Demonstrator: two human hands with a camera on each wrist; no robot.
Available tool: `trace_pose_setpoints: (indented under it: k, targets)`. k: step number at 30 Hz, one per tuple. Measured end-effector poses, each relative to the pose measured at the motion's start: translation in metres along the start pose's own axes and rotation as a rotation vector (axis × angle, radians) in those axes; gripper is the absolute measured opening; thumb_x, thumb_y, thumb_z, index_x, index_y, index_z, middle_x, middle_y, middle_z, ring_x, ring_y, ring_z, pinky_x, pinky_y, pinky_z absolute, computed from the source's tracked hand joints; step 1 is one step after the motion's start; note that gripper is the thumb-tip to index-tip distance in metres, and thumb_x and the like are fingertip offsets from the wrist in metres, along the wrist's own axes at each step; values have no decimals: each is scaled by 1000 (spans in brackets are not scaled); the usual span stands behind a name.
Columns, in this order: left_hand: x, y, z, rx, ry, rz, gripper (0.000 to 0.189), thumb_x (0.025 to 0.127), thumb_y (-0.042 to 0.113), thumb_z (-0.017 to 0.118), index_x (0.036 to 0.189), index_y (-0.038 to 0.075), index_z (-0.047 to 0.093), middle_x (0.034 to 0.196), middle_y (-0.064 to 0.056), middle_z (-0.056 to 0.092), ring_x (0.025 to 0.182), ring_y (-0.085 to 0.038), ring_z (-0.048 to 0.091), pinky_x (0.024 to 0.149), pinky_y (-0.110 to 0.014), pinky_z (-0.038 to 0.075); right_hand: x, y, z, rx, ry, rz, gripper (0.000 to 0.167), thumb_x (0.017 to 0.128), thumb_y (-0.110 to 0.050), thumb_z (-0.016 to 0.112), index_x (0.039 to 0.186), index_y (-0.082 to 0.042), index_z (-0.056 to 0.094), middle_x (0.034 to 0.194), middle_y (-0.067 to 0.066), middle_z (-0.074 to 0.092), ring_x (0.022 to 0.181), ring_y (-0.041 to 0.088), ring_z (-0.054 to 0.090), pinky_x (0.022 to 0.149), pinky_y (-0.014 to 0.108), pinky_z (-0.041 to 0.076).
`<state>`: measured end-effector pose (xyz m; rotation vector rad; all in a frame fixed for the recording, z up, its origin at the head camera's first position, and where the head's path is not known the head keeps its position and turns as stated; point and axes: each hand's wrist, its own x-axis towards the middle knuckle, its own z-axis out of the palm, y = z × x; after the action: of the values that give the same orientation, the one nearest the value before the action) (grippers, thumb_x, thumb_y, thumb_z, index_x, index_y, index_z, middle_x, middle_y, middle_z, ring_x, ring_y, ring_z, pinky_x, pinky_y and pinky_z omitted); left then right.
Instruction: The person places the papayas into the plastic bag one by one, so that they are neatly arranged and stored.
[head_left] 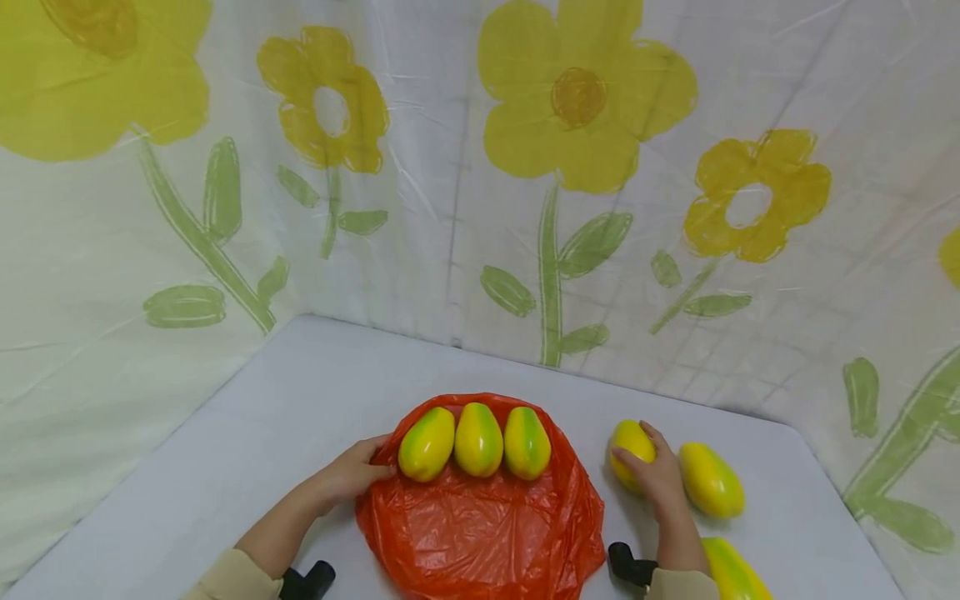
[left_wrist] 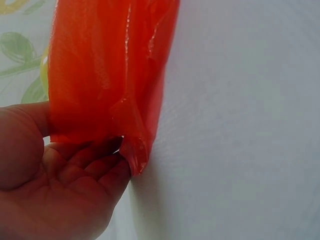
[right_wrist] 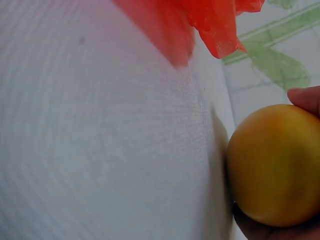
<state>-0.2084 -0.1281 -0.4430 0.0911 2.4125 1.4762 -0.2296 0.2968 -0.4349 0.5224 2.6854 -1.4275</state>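
Observation:
A red plastic bag (head_left: pixel 480 542) lies spread on the table, with three glossy yellow-green papayas (head_left: pixel 478 440) in a row at its far side. My left hand (head_left: pixel 352 473) holds the bag's left rim, thumb on one side of the film and fingers on the other; the left wrist view shows the red film (left_wrist: pixel 105 75) between them. To the right of the bag, my right hand (head_left: pixel 654 467) grips another papaya (head_left: pixel 628 440) from its right side. Up close in the right wrist view, that papaya (right_wrist: pixel 275 165) is right by the tabletop, with the thumb along its top edge.
Two more papayas, one beside my right hand (head_left: pixel 711 481) and one nearer the front (head_left: pixel 731 571), lie on the white table (head_left: pixel 247 450). Black wrist-worn pieces (head_left: pixel 307 579) sit at both wrists. A flower-printed curtain (head_left: pixel 420 250) stands behind the table.

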Motion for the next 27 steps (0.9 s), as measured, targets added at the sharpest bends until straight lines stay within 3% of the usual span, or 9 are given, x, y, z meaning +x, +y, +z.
trace_pose_setpoints:
  k: [27]
  targets:
    - [1,1,0,21,7,-15,50,86,8,59,135,6,47,131,-15,53,108,-24,54,90,-48,50,0,2,7,-2,48,-39,77,87,-28,58,150,-16,15,150,27,18,125,42,29,105,61,29]
